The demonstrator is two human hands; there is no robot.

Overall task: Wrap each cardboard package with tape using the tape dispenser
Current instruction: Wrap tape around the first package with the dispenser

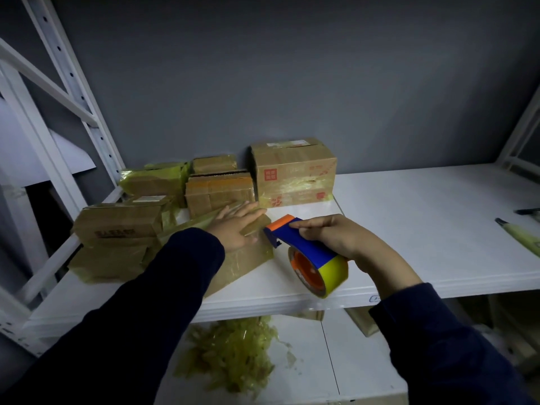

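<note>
2 hands are on the job, close together over the near-left part of the white shelf (438, 229). Your left hand (236, 226) lies flat, fingers straight and slightly spread, pressing down on the top of a tape-covered cardboard package (251, 258). Your right hand (336, 238) is wrapped around the blue handle of the tape dispenser (306, 252), just to the right of that package. That is the relation to mind: the package lies left of the dispenser, and the dispenser's orange nose points left and far, ending just beside your left fingertips and the package's right edge. Whether the nose touches the cardboard cannot be told from this view. The yellow roll sits at the dispenser's near end, close to the shelf's front lip. The package seems to run on a diagonal from near-left to far-right, but your left sleeve hides much of it, so treat that long axis as a guess. Your right hand is the one placed to lay tape. A pull from the right edge leftward across the top would likely meet your left palm, so that hand probably has to shift first. Several other packages (219, 188) sit piled at the far left, apart from the dispenser.
</note>
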